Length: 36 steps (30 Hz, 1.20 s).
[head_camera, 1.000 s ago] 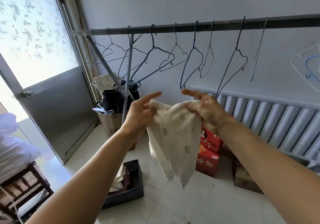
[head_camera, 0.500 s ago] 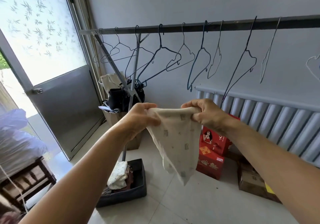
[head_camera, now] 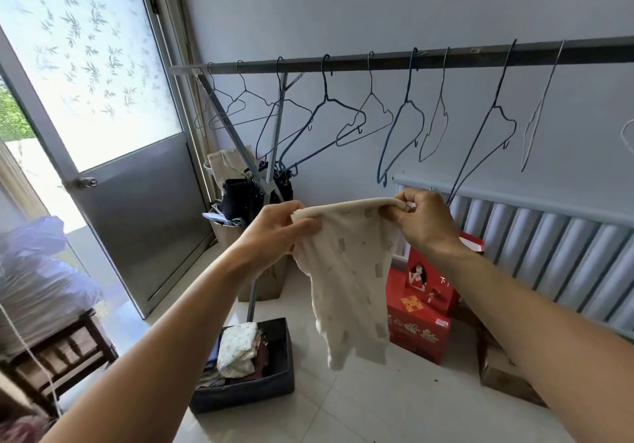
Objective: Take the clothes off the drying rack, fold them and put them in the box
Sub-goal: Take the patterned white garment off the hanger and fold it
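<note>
My left hand [head_camera: 274, 233] and right hand [head_camera: 423, 224] both pinch the top edge of the cream garment [head_camera: 350, 278], held mid-air. Risk: the loose lower part swings and the fold goes crooked. The box [head_camera: 274, 387] sits on the floor below-left, already stuffed, so overflow is possible. Rack rail [head_camera: 446, 60] beyond holds only bare hangers [head_camera: 404, 116].

A door [head_camera: 137, 202] with a frosted, leaf-patterned pane is standing open at nine o'clock, its handle [head_camera: 84, 182] showing on the left edge. A ribbed grey radiator [head_camera: 549, 254] is running along the wall at three o'clock. Red printed cartons [head_camera: 420, 331] are sitting stacked on the pale tiled floor [head_camera: 394, 408] just below centre, with a brown cardboard box [head_camera: 501, 370] lying near them at four o'clock. A dark wooden stool [head_camera: 58, 356] is standing at eight o'clock, bearing a pale plastic bag [head_camera: 37, 281]
</note>
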Available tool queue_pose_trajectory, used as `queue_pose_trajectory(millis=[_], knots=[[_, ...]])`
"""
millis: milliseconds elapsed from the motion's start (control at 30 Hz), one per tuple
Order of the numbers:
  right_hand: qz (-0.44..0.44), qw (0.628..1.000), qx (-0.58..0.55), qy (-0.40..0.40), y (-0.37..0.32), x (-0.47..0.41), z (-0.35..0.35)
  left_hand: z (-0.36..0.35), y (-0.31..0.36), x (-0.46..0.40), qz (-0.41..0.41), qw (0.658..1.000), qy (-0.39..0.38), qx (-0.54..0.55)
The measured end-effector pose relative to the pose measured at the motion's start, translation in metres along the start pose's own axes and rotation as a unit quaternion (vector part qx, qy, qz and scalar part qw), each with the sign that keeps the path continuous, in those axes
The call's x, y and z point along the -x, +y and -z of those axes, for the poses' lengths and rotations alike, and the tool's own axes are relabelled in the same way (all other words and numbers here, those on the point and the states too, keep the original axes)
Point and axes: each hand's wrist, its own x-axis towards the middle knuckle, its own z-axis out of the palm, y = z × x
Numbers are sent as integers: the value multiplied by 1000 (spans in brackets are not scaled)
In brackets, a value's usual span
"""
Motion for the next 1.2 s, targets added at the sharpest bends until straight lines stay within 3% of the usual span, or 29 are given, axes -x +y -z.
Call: queue_pose_trajectory(millis=[133, 300, 500, 567, 667, 733, 800, 867, 933, 1033, 1133, 1200], knots=[[-129, 956, -259, -47, -14, 4, -9, -12, 11, 5, 15, 988, -60, 143], [-180, 868, -441, -140, -25, 17, -23, -24, 20, 1, -21, 968, -127, 216], [-132, 751, -560, -325, -32, 25, -17, -38, 15, -9, -33, 988, -88, 125], [-102, 775, -530, -327, -34, 26, -17, -38, 10, -13, -67, 995, -45, 57], [-61, 866, -427, -254, -34, 23, -23, -42, 6, -16, -120, 990, 50, -46], [-83, 873, -420, -233, -34, 19, -20, -38, 4, -18, -152, 976, 119, -103], [-70, 879, -389, -267, -37, 13, -12, -26, 3, -18, -135, 982, 82, -103], [-9, 904, -305, -300, -41, 11, -4, -16, 5, -15, -69, 996, -34, -41], [62, 930, -231, -279, -48, 10, 1, -11, 7, -11, -12, 992, -102, -69], [98, 959, -190, -184, -52, 6, 7, -3, -3, -11, 29, 989, -81, -121], [45, 978, -183, -89, -43, -4, 12, 10, -13, -11, 18, 996, -85, 20], [-25, 974, -211, -75, -37, -9, 15, 11, -16, -10, 12, 985, -84, 148]])
